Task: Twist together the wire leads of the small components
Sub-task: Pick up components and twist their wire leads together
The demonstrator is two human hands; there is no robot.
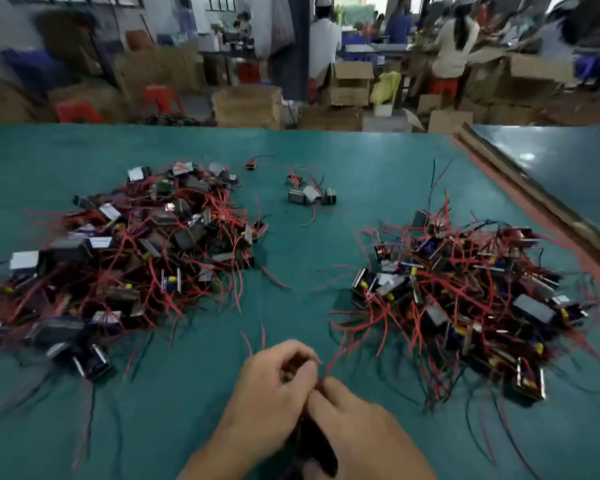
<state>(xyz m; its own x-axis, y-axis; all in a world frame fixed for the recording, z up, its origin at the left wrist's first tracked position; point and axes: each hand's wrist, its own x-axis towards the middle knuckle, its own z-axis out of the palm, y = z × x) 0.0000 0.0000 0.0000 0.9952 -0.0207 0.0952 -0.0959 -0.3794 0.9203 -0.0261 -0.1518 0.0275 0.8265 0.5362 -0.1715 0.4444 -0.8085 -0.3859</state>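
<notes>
Both hands meet low over the green table (194, 393): left hand (274, 386) and right hand (357, 420) pinch the thin red leads (333, 362), with a dark component (314, 441) hanging between them. The wires look light, springy and easily kinked, so gripping near their ends seems best. More wait in the left pile (129, 251) and right pile (465, 299).

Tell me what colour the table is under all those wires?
The table is teal green, plain with no pattern; the head view shows it best.
</notes>
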